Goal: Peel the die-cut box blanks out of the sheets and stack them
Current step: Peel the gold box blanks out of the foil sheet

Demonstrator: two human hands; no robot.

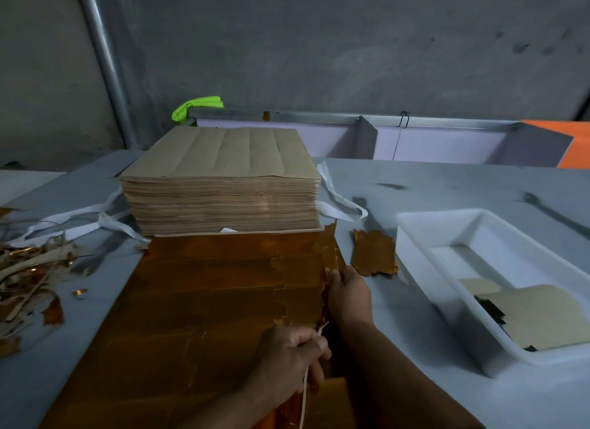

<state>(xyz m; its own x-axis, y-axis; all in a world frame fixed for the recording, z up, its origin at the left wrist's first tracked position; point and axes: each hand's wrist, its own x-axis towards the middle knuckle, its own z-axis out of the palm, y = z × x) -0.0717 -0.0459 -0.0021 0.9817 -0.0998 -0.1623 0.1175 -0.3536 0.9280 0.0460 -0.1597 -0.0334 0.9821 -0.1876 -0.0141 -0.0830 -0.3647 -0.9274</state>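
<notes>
Head view: the gold sheet (207,301) lies flat on the worktop (415,179), just before the tall stack of brown sheets (220,179). The right hand (348,296) pinches its right edge; the left hand (293,355) is closed around a thin waste strip (303,396). A quick pull could tear a blank at its uncut nicks, or drag the whole sheet, since nothing presses it down. Peeled blanks (375,253) lie near, to the right.

Left hand (293,361) curled, pinching thin pale paper strip (304,396); right hand (349,297) just ahead, gripping edge of glossy amber sheet (223,301).
</notes>
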